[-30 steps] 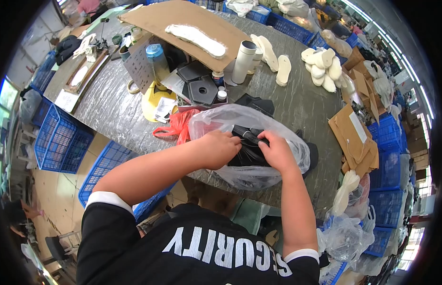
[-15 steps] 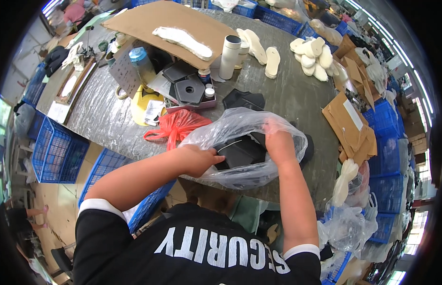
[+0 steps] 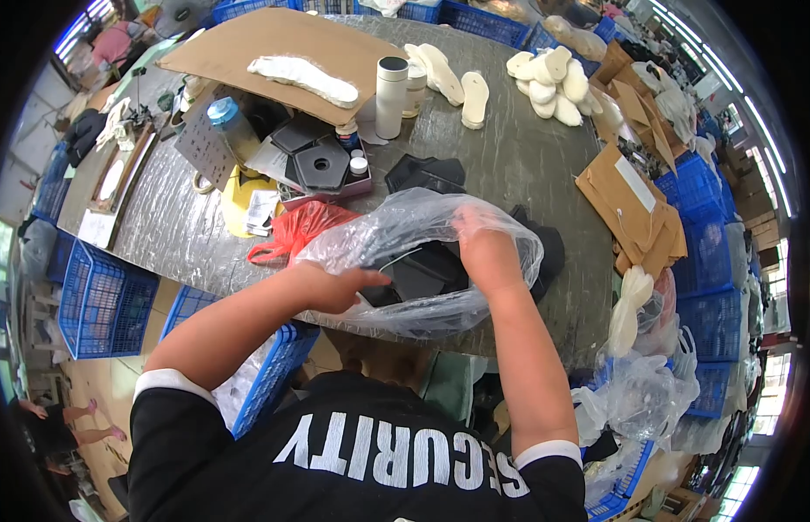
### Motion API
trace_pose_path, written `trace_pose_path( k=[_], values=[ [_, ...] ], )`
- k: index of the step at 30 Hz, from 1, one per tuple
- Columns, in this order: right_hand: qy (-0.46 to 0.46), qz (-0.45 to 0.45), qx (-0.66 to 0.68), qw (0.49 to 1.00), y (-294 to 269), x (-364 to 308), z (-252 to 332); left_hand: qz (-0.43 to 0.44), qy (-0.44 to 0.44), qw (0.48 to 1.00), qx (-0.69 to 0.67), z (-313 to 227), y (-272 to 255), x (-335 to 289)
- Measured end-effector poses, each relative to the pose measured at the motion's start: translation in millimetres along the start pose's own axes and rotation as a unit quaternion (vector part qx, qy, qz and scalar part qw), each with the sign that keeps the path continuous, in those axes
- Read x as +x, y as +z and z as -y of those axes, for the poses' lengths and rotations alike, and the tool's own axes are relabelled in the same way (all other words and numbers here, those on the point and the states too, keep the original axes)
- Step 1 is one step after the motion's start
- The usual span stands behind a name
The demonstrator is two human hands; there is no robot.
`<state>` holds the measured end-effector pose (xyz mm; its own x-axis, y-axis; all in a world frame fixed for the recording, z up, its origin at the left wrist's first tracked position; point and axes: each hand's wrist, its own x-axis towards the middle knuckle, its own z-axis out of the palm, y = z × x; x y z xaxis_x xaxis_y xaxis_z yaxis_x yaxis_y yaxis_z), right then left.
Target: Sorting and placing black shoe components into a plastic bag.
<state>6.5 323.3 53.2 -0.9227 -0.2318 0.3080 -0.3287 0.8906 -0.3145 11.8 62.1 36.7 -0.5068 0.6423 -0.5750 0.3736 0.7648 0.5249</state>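
Observation:
A clear plastic bag [image 3: 405, 209] lies on its side at the table's near edge, its mouth spread wide. Inside it are black angular pieces [image 3: 418, 277], one with a thin pale cord across it. My left hand [image 3: 331, 287] is closed on the bag's left rim, with one finger stretched over the mouth. On the far right rim my right hand [image 3: 488, 252] grips the film; its fingertips are partly behind the plastic. More black pieces [image 3: 427, 174] lie just beyond the bag, and another dark piece [image 3: 551, 257] shows at its right.
Left of the bag sits a red plastic bag [image 3: 305, 226]. Behind it stand a box of black parts [image 3: 322, 165], a blue-lidded bottle [image 3: 231, 126] and a white tumbler [image 3: 390, 100]. White insoles [image 3: 553, 83] lie far right, flattened cardboard [image 3: 631, 204] at the right edge. Blue crates [image 3: 105, 296] surround the table.
My left hand has shifted left along with the rim, away from the black pieces. My right hand still holds the far rim. The whole view has shifted slightly.

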Motion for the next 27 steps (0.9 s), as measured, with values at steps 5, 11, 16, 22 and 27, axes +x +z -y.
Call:
trace_pose_path(
  k=[5,11,16,22,27],
  values=[
    [-0.01,0.034,0.01,0.999,8.7,-8.1,17.2,-0.123,-0.042,0.988,-0.088,-10.9,-1.5,20.5],
    [0.012,0.097,-0.078,0.992,6.9,-10.6,45.3,-0.167,-0.012,0.928,-0.333,-30.8,-24.7,19.6],
    [0.079,0.09,-0.053,0.991,7.6,1.8,26.9,-0.264,0.069,0.951,-0.146,6.3,-5.0,41.6],
    [0.067,0.076,-0.072,0.992,1.4,6.7,6.5,-0.021,-0.045,0.993,0.109,-24.2,-3.9,8.2],
    [0.035,0.027,-0.117,0.992,-1.8,5.7,0.7,0.057,-0.117,0.988,0.079,-33.7,-9.7,4.2]
  ],
)
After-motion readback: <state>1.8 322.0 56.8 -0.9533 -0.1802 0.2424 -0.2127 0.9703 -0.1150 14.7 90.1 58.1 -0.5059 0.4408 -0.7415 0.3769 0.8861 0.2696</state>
